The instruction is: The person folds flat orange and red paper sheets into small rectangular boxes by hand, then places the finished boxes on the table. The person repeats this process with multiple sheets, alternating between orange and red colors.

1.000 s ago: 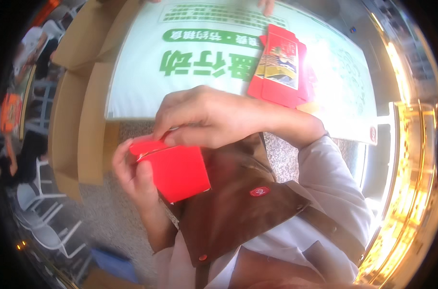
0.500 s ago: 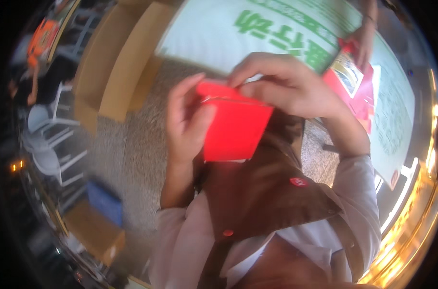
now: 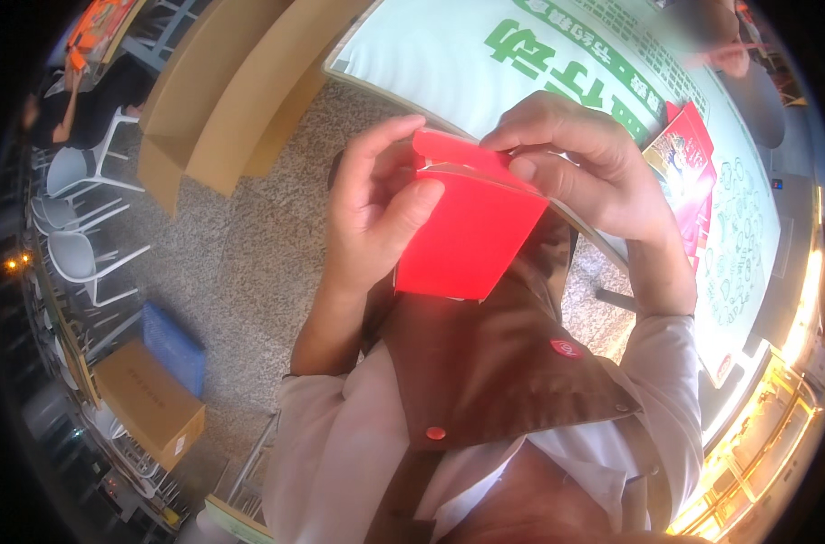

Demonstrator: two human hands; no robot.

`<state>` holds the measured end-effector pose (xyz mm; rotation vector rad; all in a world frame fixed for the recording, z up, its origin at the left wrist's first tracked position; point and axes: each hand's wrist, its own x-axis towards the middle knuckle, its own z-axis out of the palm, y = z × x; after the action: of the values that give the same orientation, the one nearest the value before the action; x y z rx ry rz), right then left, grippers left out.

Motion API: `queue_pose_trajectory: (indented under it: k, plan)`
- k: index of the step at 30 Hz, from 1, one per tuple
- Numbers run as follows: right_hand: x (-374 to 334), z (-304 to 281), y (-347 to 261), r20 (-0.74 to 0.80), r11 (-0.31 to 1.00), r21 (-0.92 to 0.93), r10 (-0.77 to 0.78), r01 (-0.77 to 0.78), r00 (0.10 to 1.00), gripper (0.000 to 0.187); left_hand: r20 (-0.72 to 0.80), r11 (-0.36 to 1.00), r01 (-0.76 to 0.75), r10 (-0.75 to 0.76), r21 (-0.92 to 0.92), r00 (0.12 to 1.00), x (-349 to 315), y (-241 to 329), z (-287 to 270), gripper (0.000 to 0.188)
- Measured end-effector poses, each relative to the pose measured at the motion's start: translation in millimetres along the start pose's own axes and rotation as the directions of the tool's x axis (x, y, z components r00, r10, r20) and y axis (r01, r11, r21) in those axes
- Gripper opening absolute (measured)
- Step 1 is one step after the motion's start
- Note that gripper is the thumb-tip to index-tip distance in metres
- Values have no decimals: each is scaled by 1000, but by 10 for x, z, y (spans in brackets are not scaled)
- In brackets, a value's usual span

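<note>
A small red paper carton (image 3: pixel 467 231) is held up in front of my brown apron, with a narrow flap standing along its upper edge. My left hand (image 3: pixel 376 199) grips its left side, thumb on the front panel and fingers behind. At the upper right corner, my right hand (image 3: pixel 585 168) pinches the flap between thumb and forefinger. A thin gap shows between flap and front panel. What is inside the carton is hidden.
Ahead lies a table with a pale green printed top (image 3: pixel 412 68); red printed packaging (image 3: pixel 689 181) rests on it, near another person (image 3: pixel 703 32). To the left are a large open cardboard box (image 3: pixel 240 100), white chairs (image 3: pixel 72 258), a smaller cardboard box (image 3: pixel 150 399) and a blue crate (image 3: pixel 172 349).
The carton and both hands have shifted slightly right in view. The other person's hand has left the red packaging, and that person's head now shows at the upper right.
</note>
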<state>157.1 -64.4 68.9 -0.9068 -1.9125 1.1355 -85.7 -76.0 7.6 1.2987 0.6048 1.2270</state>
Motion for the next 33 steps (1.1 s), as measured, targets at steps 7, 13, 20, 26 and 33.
queue_pose_trajectory:
  k: [7, 13, 20, 26, 33]
  plan:
    - [-22, -8, -190, -110, 922, -378, 47, -86, 993, 18, -41, 998, -42, 45, 54, 998, -6, 5, -33, 47]
    - [-21, 59, -122, -147, 934, -350, 24, -75, 989, 15, -55, 993, -31, 38, 111, 998, -30, 25, -46, 47]
    - [-31, 103, -117, -120, 966, -205, 138, -161, 983, 12, -82, 995, 10, -2, 100, 997, -76, 27, -62, 47]
    - [-39, 78, -188, -88, 968, -111, 217, -226, 972, 11, -64, 997, -20, 24, 73, 998, -76, -6, -68, 48]
    - [-5, 57, -214, -149, 900, 63, 435, -430, 888, 9, -57, 994, -51, 57, 92, 997, -69, -20, -88, 41]
